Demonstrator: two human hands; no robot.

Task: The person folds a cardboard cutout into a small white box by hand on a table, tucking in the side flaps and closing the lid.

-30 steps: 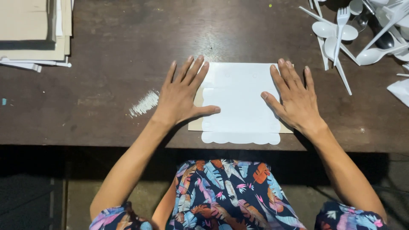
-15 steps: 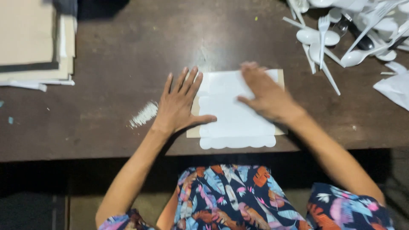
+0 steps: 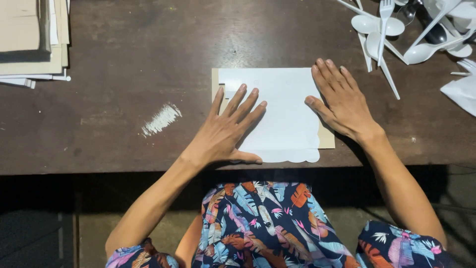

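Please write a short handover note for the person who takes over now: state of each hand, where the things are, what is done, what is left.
Left hand: flat, fingers spread, on the white sheet.
Right hand: flat on the sheet's right edge.
The sheet lies on a tan card at the near edge of the dark table; its scalloped edge faces the person.
Done: sheet laid on the card.
Left: not clear; plastic cutlery and stacked cards lie untouched.

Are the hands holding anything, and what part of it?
Nothing is gripped. The left hand and right hand lie flat with fingers spread, pressing on the white paper, one on its left side, one on its right edge.
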